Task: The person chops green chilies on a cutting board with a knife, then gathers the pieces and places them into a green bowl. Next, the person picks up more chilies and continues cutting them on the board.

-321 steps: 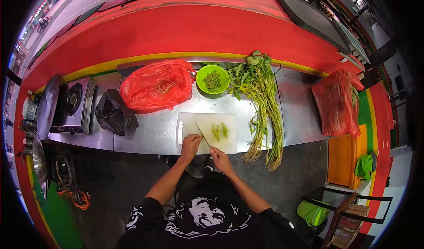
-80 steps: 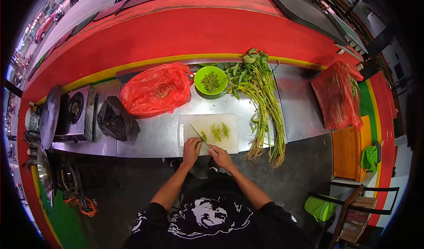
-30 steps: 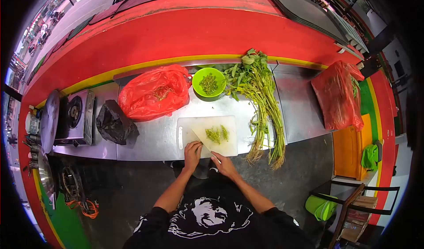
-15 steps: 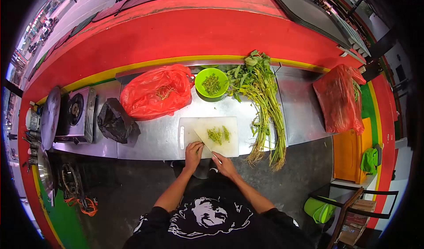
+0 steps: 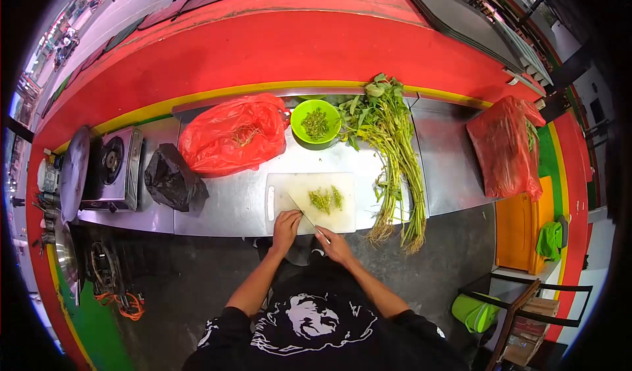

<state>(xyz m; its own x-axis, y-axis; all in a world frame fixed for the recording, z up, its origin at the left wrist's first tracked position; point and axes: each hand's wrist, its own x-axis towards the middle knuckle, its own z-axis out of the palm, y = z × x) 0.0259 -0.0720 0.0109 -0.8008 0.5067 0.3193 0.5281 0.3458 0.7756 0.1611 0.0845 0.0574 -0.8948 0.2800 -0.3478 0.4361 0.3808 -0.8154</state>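
Note:
My right hand (image 5: 334, 246) is closed around the handle of a knife (image 5: 309, 219), whose blade points up and left across the white cutting board (image 5: 280, 186). Beside the blade, at the board's near edge, my left hand (image 5: 286, 231) has its fingers bunched together. Whatever they hold, if anything, is hidden or too small to name. Two small heaps of chopped green pieces (image 5: 320, 201) lie on the board just right of the blade. Behind the board, a lime-green bowl (image 5: 297, 112) contains more chopped greens.
Long leafy stalks with roots (image 5: 398, 167) lie right of the board, their root ends over the counter edge. At left are a red plastic bag (image 5: 220, 137), a black bag (image 5: 172, 180) and a gas stove (image 5: 122, 167). Another red bag (image 5: 503, 150) stands far right.
My left hand has shifted slightly left. The knife, the chopped heaps and the bowl look nearly the same.

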